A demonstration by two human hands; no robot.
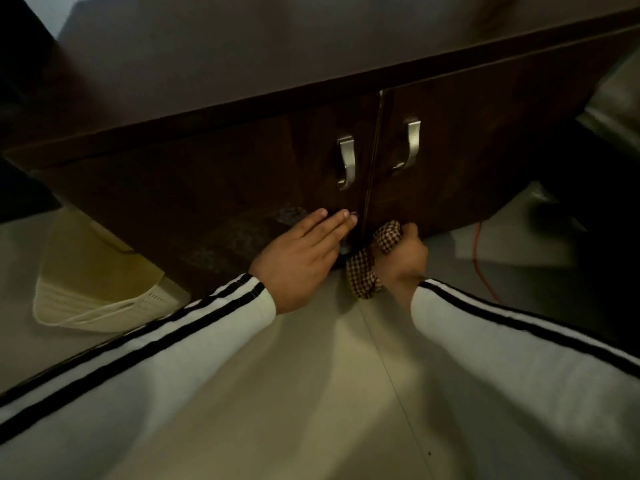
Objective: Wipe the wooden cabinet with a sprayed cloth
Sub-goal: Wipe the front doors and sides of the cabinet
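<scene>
On a dim pale-tiled floor (311, 375), a flat, open left hand (301, 251) braces the dark wooden cabinet (207, 188) while the right hand (403, 259), fisted around a brown checked cloth (363, 271), should press firmly along the right door's bottom edge.

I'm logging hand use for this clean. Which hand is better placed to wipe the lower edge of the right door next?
Right. The right hand already grips the checked cloth at that door's bottom edge; the left hand lies flat and empty on the left door.
</scene>
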